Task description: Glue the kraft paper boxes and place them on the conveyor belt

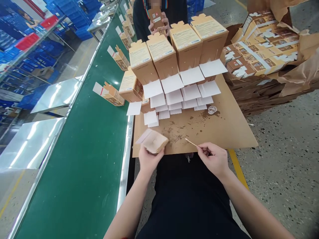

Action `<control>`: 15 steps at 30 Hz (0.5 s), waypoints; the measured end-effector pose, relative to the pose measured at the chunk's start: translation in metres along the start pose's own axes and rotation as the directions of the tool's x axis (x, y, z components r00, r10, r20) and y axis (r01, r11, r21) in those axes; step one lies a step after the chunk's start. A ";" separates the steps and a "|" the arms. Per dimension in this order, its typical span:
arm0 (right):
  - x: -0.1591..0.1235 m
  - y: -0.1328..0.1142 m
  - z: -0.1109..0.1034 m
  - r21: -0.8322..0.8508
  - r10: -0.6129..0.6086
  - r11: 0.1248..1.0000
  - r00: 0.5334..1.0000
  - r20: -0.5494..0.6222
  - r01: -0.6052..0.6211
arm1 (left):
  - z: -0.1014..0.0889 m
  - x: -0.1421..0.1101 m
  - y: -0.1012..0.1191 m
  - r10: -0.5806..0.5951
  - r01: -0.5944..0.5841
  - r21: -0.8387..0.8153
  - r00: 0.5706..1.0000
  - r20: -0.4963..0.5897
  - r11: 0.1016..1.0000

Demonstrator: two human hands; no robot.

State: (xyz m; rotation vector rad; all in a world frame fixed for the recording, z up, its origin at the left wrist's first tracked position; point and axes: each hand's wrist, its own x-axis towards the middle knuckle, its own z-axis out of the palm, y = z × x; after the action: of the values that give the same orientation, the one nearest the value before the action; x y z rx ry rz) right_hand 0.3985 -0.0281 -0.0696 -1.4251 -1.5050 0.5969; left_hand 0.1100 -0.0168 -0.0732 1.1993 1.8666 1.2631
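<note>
My left hand (150, 161) is closed around a small cardboard box (155, 141), which is blurred by motion and has a pale flap sticking out to the left. Between the thumb and fingertips of my right hand (213, 157) is a cotton swab (190, 142), its white tip pointing left toward the box but apart from it. Both hands are over the near edge of a brown paper-covered table (231, 122). Stacked cardboard boxes (161, 53) stand beyond them with white flaps hanging toward me. A small clear cup (212, 110) sits among wet spots on the paper.
A green conveyor belt (92, 142) runs along the left, with open boxes (113, 94) lying on it. Opposite me a person (139, 20) holds a brown carton. Bundled flat cartons (264, 53) in torn brown paper are at the right. Metal benches (57, 94) and blue crates stand far left.
</note>
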 end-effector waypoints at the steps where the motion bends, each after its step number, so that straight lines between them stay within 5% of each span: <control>1: 0.001 0.002 -0.003 0.000 -0.006 1.000 1.000 -0.016 0.006 | -0.015 0.005 -0.004 -0.026 0.026 -0.003 0.997 -0.067 1.000; 5: 0.005 0.011 -0.014 -0.011 0.008 1.000 0.998 -0.054 -0.009 | -0.086 0.043 -0.024 -0.032 0.006 -0.076 0.936 -0.350 0.997; 8: 0.011 0.015 -0.011 -0.009 0.023 1.000 0.999 -0.038 -0.023 | -0.129 0.078 -0.040 -0.026 -0.031 -0.118 0.890 -0.455 0.993; 12: 0.020 0.018 -0.004 0.011 0.018 1.000 1.000 0.010 -0.018 | -0.150 0.104 -0.059 -0.091 0.048 -0.117 0.915 -0.394 0.992; 15: 0.020 0.024 -0.009 -0.011 0.049 0.999 0.999 0.007 -0.049 | -0.148 0.092 -0.068 -0.086 0.059 -0.077 0.901 -0.425 0.995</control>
State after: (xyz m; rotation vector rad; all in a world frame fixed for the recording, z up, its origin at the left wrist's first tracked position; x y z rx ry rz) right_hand 0.4204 -0.0069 -0.0800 -1.4731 -1.4846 0.6249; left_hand -0.0765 -0.0036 -0.0769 0.8542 2.1351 1.6299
